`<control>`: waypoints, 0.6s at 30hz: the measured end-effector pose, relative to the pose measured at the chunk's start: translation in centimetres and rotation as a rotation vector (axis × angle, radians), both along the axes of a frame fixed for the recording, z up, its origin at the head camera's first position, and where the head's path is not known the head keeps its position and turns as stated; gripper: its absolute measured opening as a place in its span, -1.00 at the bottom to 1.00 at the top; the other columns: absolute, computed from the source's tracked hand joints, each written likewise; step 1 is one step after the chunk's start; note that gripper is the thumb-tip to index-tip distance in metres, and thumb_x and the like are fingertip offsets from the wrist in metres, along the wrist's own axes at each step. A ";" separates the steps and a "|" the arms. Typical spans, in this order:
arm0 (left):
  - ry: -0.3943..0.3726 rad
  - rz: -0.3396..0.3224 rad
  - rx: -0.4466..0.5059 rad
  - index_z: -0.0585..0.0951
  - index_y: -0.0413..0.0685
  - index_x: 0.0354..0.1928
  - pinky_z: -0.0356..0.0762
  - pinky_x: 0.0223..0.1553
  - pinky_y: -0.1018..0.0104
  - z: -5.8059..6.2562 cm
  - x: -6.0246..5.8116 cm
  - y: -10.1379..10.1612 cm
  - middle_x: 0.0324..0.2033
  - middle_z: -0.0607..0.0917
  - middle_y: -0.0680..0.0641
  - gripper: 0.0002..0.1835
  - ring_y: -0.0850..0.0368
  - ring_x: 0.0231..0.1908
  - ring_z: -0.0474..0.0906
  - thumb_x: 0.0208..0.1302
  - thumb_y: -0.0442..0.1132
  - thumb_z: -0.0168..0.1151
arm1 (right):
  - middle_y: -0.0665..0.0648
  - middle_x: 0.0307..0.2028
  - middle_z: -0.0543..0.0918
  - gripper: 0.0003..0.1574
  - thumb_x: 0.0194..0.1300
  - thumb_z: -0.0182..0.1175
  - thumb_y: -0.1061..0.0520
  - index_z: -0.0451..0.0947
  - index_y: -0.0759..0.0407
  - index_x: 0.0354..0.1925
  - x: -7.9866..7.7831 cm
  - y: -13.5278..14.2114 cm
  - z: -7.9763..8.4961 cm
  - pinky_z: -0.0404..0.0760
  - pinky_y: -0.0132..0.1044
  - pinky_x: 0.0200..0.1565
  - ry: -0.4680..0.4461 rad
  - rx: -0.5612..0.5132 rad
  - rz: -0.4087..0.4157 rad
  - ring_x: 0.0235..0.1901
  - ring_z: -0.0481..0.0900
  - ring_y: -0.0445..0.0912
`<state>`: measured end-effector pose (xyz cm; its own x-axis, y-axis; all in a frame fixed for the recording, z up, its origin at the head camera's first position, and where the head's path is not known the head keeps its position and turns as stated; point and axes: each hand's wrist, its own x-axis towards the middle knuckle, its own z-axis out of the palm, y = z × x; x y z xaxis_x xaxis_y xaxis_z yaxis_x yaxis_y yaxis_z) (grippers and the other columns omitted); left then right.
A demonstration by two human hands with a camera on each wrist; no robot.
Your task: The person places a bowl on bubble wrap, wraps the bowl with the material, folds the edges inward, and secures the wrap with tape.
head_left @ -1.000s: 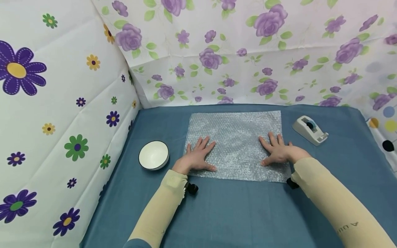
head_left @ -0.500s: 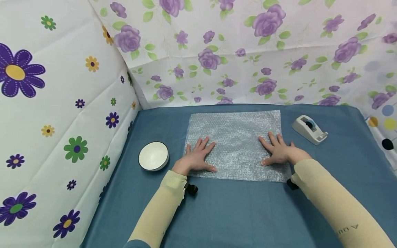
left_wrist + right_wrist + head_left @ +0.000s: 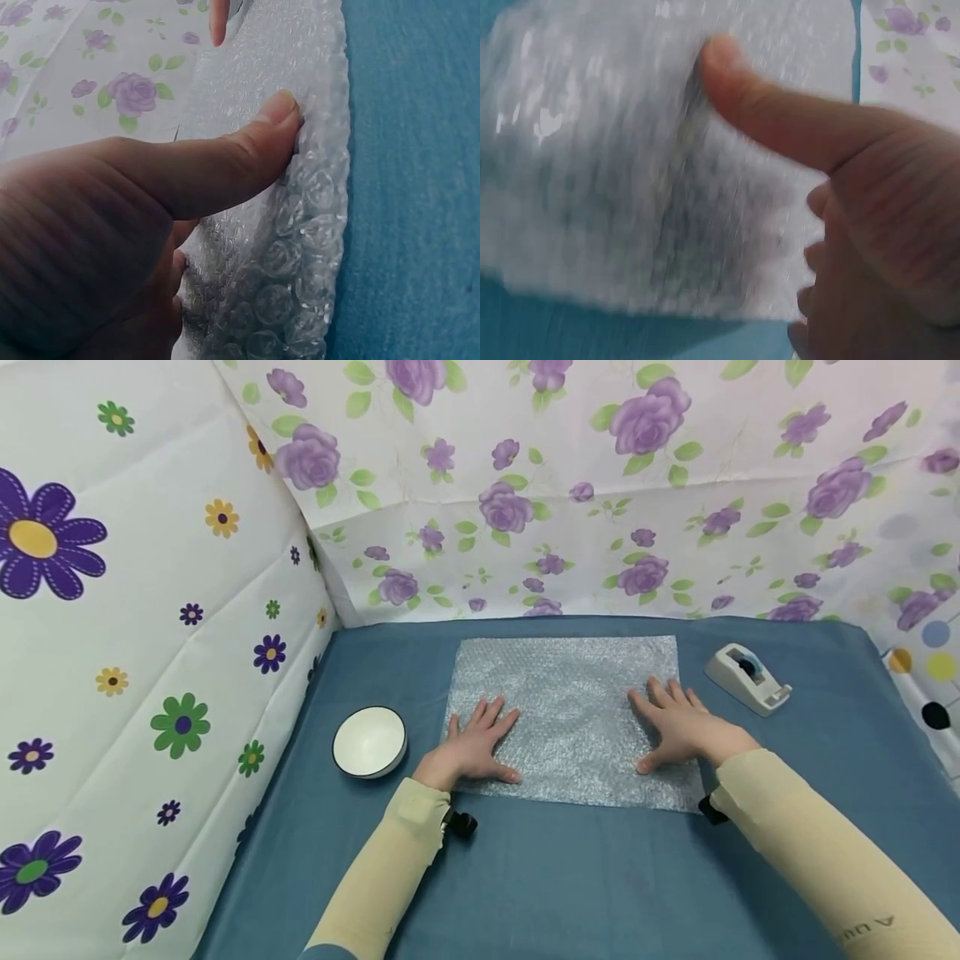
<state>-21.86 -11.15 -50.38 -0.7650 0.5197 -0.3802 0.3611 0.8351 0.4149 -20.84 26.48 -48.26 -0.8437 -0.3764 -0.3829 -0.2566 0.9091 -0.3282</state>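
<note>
A sheet of clear bubble wrap [image 3: 570,718] lies flat on the blue cloth. On its left part rests my left hand [image 3: 474,747], fingers spread and thumb pointing inward; in the left wrist view the thumb [image 3: 225,165] lies over the bubbles near the sheet's edge. My right hand [image 3: 682,727] is spread over the right part of the sheet. The right wrist view is blurred, with the thumb [image 3: 772,112] over the wrap and a shadow beneath; whether this hand touches the sheet I cannot tell. Neither hand grips anything.
A white bowl with a dark rim [image 3: 369,742] stands left of the left hand. Beyond the right hand, at the back right, sits a white tape dispenser [image 3: 747,678]. Flowered cloth walls [image 3: 450,552] bound the blue table [image 3: 570,885] behind and at the left.
The right hand has shifted slightly to the right and its fingers have drawn closer together. The left hand stays in place on the wrap. The head view has tilted slightly upward.
</note>
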 end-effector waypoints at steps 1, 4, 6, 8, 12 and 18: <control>0.001 -0.003 -0.003 -0.03 0.24 0.76 -0.47 0.54 -0.44 0.0 0.1 0.0 0.73 -0.27 0.00 0.20 -0.07 0.68 -0.49 0.28 0.24 0.52 | 0.61 0.63 -0.28 0.77 -0.05 0.66 -0.42 -0.10 0.33 0.71 0.0 0.2 -0.1 -0.32 0.52 0.49 -0.003 -0.008 0.011 0.57 -0.40 0.60; 0.002 -0.012 -0.012 -0.05 0.25 0.76 -0.47 0.54 -0.44 -0.1 0.2 -0.2 0.73 -0.29 0.01 0.20 -0.06 0.68 -0.50 0.29 0.26 0.51 | 0.59 0.63 -0.34 0.89 -0.16 0.67 -0.48 -0.16 0.36 0.70 -0.3 1.4 -1.2 -0.29 0.52 0.49 -0.017 -0.052 0.039 0.57 -0.44 0.60; 0.002 -0.018 -0.011 -0.06 0.25 0.76 -0.47 0.54 -0.44 -0.2 0.2 -0.3 0.73 -0.30 0.00 0.20 -0.07 0.68 -0.51 0.30 0.26 0.50 | 0.57 0.64 -0.37 0.94 -0.20 0.65 -0.53 -0.21 0.33 0.72 -0.8 2.3 -2.4 -0.30 0.54 0.47 -0.036 -0.090 0.049 0.57 -0.47 0.59; -0.006 -0.024 -0.002 -0.06 0.23 0.77 -0.48 0.54 -0.44 -0.3 0.2 -0.3 0.73 -0.30 -0.02 0.20 -0.08 0.68 -0.52 0.31 0.25 0.50 | 0.51 0.66 -0.43 1.00 -0.23 0.61 -0.60 -0.29 0.23 0.74 -1.1 3.2 -3.6 -0.31 0.56 0.46 -0.056 -0.110 0.056 0.58 -0.52 0.55; -0.018 -0.038 0.019 -0.06 0.21 0.77 -0.50 0.53 -0.44 -0.3 0.2 -0.5 0.73 -0.30 -0.04 0.21 -0.10 0.68 -0.53 0.30 0.24 0.51 | 0.40 0.67 -0.50 1.01 -0.24 0.58 -0.66 -0.37 0.06 0.76 -1.6 4.0 -5.3 -0.31 0.58 0.45 -0.080 -0.127 0.049 0.60 -0.56 0.49; -0.021 -0.029 0.058 -0.05 0.21 0.77 -0.54 0.52 -0.46 -0.9 0.0 -1.1 0.73 -0.30 -0.03 0.24 -0.09 0.68 -0.53 0.26 0.27 0.53 | 0.32 0.69 -0.52 1.00 -0.28 0.59 -0.67 -0.33 0.00 0.77 -1.8 4.1 -6.0 -0.36 0.55 0.45 -0.074 -0.138 0.029 0.61 -0.57 0.44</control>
<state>-21.83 -12.29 -51.23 -0.7415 0.5632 -0.3647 0.3754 0.7987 0.4703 -22.67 30.54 -54.29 -0.8029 -0.4538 -0.3865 -0.2526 0.8463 -0.4689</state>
